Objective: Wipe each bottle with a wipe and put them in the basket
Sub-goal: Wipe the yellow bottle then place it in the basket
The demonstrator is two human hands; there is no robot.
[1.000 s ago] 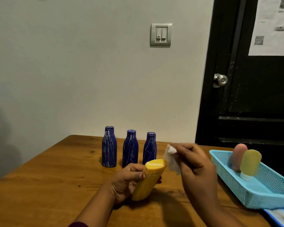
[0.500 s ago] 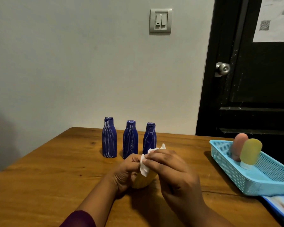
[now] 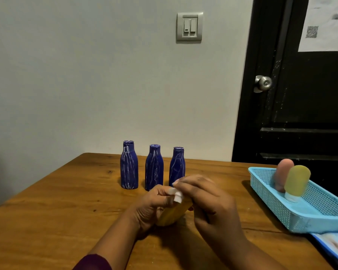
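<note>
Landmark for all positions: basket (image 3: 308,221), light blue mesh, on the right part of the wooden table (image 3: 57,211).

Left hand (image 3: 154,207): well to the left of the basket, forearm entering from the lower edge with a dark sleeve at the elbow end. The back of the hand faces the camera. The fingers are curled round the yellow bottle (image 3: 172,215) and grip its upper half.

Yellow bottle: left of the basket and well apart from it, tilted, with its top toward the basket side and its lower end down near the table. Whether the base touches the wood cannot be told.

Right hand (image 3: 209,207): between the left hand and the basket, wrist raised, knuckles up. Its fingers arch over the bottle's top and pinch the white wipe (image 3: 177,195) against it. The fingertips of the two hands are just beside each other.

Wipe: bunched small, only a fold showing between the fingers.

Blue bottles (image 3: 154,168): three, upright in a row, farther from the camera than the hands and left of the basket.

Inside the basket, at its far end: pink bottle (image 3: 283,172) and olive-yellow bottle (image 3: 297,180), both standing, the olive-yellow one cap-down in front.

Printed booklet (image 3: 336,244): at the basket's near end.
</note>
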